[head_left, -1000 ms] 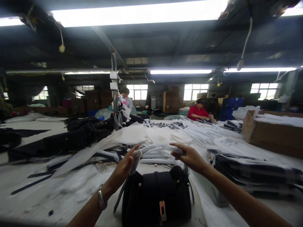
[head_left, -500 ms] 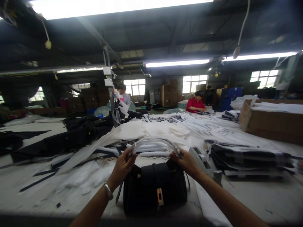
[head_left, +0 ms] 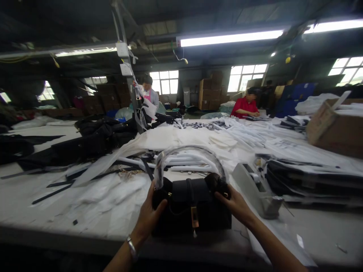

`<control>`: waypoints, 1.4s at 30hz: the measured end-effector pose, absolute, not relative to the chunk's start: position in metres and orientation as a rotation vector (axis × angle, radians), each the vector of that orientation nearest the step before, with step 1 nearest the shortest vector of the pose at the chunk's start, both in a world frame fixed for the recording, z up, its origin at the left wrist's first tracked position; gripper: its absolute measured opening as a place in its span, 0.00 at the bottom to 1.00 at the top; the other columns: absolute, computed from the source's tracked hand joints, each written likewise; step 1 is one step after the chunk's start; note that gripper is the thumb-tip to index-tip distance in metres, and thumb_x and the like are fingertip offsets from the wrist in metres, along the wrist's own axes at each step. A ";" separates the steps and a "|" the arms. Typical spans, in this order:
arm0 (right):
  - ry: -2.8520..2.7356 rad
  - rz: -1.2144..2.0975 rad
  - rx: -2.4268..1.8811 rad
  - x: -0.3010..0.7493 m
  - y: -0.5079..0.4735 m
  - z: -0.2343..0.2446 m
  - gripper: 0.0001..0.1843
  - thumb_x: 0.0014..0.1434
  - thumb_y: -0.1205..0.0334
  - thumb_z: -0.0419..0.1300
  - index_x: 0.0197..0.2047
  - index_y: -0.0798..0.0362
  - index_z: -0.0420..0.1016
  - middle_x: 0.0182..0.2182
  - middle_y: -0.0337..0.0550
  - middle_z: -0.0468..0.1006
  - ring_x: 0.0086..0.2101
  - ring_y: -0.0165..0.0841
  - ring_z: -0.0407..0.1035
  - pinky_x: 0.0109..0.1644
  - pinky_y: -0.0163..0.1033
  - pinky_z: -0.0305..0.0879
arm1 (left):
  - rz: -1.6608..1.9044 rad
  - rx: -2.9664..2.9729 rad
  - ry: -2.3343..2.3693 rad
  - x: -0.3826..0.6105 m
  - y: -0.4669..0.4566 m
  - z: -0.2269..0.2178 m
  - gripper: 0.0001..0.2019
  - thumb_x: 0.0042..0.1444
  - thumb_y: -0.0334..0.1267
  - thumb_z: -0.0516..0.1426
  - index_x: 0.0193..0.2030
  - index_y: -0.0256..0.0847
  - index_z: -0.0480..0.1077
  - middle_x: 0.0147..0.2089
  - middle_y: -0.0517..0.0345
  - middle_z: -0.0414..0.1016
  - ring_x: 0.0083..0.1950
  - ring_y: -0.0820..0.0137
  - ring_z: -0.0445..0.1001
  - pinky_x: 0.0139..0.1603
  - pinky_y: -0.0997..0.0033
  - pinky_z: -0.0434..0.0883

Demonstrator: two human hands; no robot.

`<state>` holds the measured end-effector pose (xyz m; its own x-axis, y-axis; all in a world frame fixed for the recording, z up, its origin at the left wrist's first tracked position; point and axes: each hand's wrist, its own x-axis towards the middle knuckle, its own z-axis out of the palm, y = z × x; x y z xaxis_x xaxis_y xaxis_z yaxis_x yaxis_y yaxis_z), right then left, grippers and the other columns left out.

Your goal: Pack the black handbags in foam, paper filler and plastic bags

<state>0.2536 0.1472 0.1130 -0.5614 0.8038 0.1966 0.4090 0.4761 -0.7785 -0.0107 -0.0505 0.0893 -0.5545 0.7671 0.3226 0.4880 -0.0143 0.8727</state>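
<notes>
A black handbag (head_left: 181,221) with a gold-coloured clasp (head_left: 194,217) stands before me at the table's front edge. Its handle (head_left: 188,149), covered in clear plastic, arches up above the flap. My left hand (head_left: 151,211) is closed on the bag's upper left side, thumb on the front and the other fingers partly hidden behind. On the opposite upper corner, my right hand (head_left: 234,204) grips the bag near a small gold fitting. A silver bracelet (head_left: 132,245) circles my left wrist.
A grey tape dispenser (head_left: 256,190) is right of the bag, beside plastic-wrapped black goods (head_left: 300,181). Black bags (head_left: 93,136) are piled at left. White sheets and rods cover the table's middle. A cardboard box (head_left: 326,124) stands far right. Two people sit or stand across the table.
Both my hands have gone from the lower ends of the handle down to the bag's upper sides. The handle now stands free. The camera view has tilted down.
</notes>
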 end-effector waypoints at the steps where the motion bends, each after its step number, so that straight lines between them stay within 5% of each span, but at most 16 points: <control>1: -2.173 0.897 -1.042 0.248 0.148 0.120 0.34 0.56 0.35 0.56 0.56 0.53 0.69 0.47 0.51 0.80 0.48 0.48 0.74 0.51 0.49 0.68 | 1.571 1.283 2.039 -0.012 -0.043 0.099 0.37 0.62 0.57 0.52 0.72 0.42 0.47 0.72 0.47 0.55 0.71 0.55 0.54 0.69 0.54 0.54; 6: -2.260 0.772 -1.155 0.237 0.156 0.145 0.28 0.59 0.36 0.53 0.47 0.51 0.75 0.42 0.49 0.82 0.44 0.48 0.76 0.46 0.47 0.69 | 1.411 1.235 2.025 -0.029 -0.013 0.136 0.27 0.66 0.56 0.44 0.56 0.40 0.71 0.57 0.50 0.75 0.60 0.57 0.70 0.61 0.59 0.65; 10: -2.366 0.747 -1.220 0.242 0.171 0.130 0.26 0.59 0.38 0.55 0.42 0.51 0.79 0.40 0.49 0.83 0.42 0.48 0.77 0.47 0.47 0.71 | 1.196 1.301 1.985 -0.038 -0.003 0.120 0.25 0.63 0.57 0.48 0.44 0.39 0.77 0.45 0.51 0.81 0.48 0.56 0.77 0.52 0.60 0.70; 15: -2.355 0.475 -1.349 0.255 0.166 0.120 0.29 0.60 0.48 0.57 0.59 0.56 0.71 0.50 0.59 0.79 0.48 0.57 0.74 0.50 0.61 0.70 | 1.074 1.390 2.083 -0.050 -0.006 0.105 0.18 0.58 0.53 0.55 0.43 0.45 0.79 0.44 0.52 0.82 0.50 0.53 0.76 0.53 0.61 0.67; 18: -2.399 0.163 -0.954 0.255 0.135 0.134 0.25 0.64 0.53 0.55 0.63 0.48 0.68 0.61 0.49 0.70 0.57 0.49 0.67 0.59 0.56 0.66 | 1.084 1.452 2.168 -0.048 -0.008 0.127 0.17 0.56 0.48 0.58 0.48 0.44 0.77 0.49 0.50 0.80 0.52 0.53 0.75 0.55 0.61 0.65; 23: -2.460 0.115 -0.394 0.240 0.078 0.130 0.13 0.65 0.59 0.58 0.51 0.47 0.77 0.46 0.41 0.83 0.45 0.38 0.77 0.54 0.45 0.73 | 0.994 1.718 1.881 -0.010 0.004 0.173 0.13 0.62 0.46 0.55 0.43 0.46 0.79 0.42 0.56 0.81 0.42 0.62 0.77 0.45 0.70 0.69; 30: -2.221 0.092 -0.347 0.237 0.062 0.109 0.11 0.65 0.67 0.56 0.45 0.51 0.79 0.37 0.41 0.84 0.37 0.35 0.79 0.47 0.42 0.77 | 0.491 1.785 1.591 0.018 0.039 0.173 0.16 0.63 0.46 0.52 0.40 0.42 0.80 0.35 0.55 0.80 0.36 0.65 0.75 0.39 0.72 0.68; 36: -2.140 0.181 -0.342 0.238 0.059 0.108 0.10 0.64 0.69 0.56 0.42 0.53 0.79 0.34 0.42 0.84 0.33 0.34 0.79 0.44 0.40 0.77 | 0.154 1.605 1.409 0.013 0.075 0.172 0.11 0.55 0.47 0.59 0.36 0.45 0.81 0.25 0.59 0.76 0.24 0.71 0.70 0.23 0.76 0.66; 42: -2.122 0.265 -0.334 0.241 0.059 0.105 0.09 0.64 0.69 0.56 0.42 0.53 0.78 0.33 0.42 0.83 0.33 0.34 0.78 0.44 0.41 0.76 | -0.013 1.437 1.263 0.017 0.105 0.174 0.11 0.41 0.50 0.69 0.27 0.47 0.80 0.26 0.59 0.77 0.26 0.70 0.71 0.23 0.74 0.68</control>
